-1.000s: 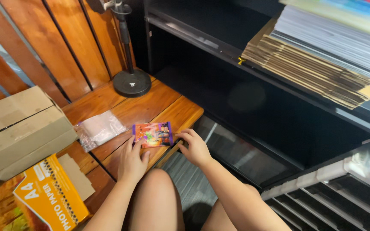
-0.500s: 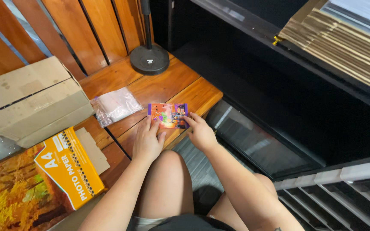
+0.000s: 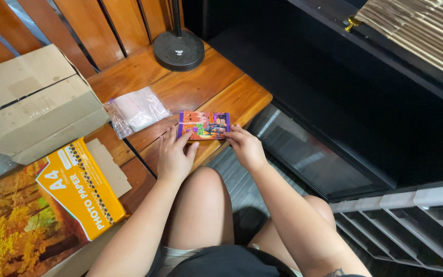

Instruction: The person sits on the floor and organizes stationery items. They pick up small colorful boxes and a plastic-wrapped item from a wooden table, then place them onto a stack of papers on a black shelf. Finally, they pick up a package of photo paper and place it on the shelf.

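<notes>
Head view: a small, flat, rectangular card packet printed in purple and orange (image 3: 204, 125) lies on the slatted brown wooden counter (image 3: 190, 87), near the counter's front edge, with its long axis running left to right. The left hand (image 3: 174, 156) sits just in front of the packet's left end, fingers spread and fingertips touching its lower left corner; this grip is apart, pressing rather than clamped. The right hand (image 3: 244, 146) touches the packet's right end at the lower right corner; whether its fingers pinch the edge or only rest on it cannot be told, since the thumb side is hidden. Both hands lie equally close to the packet. Left of the packet, close by but apart, lies a clear plastic zip bag (image 3: 137, 110). Behind the packet stands a round black lamp base (image 3: 178, 50); its pole is cut off at the top edge.
</notes>
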